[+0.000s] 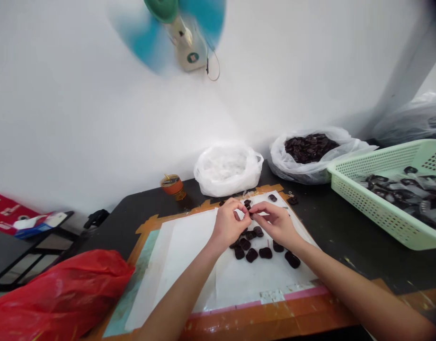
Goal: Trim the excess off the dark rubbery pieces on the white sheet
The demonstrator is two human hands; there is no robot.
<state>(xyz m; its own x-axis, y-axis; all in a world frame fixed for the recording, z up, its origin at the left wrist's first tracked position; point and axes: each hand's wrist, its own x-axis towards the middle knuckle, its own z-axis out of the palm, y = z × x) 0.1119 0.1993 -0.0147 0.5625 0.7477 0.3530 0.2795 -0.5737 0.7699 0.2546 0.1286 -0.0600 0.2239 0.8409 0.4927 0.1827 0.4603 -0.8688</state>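
Observation:
My left hand [233,219] and my right hand [273,222] meet over the white sheet [189,255]. Pinched between the fingertips of both is a small dark brown piece [248,211], mostly covered by the fingers. Below and between the hands lie several loose dark pieces [265,253], rounded and flat, scattered on the sheet. Another dark piece [272,197] rests by itself near the sheet's far edge. What kind of part these are, I cannot tell.
A white plastic bag [221,182] of pale pieces and a clear bag [296,175] of dark pieces stand by the wall. At right sits a green basket [377,215] holding mixed pieces. An orange cup [173,185] stands back left, a red bag [72,289] front left. A fan [191,47] hangs above.

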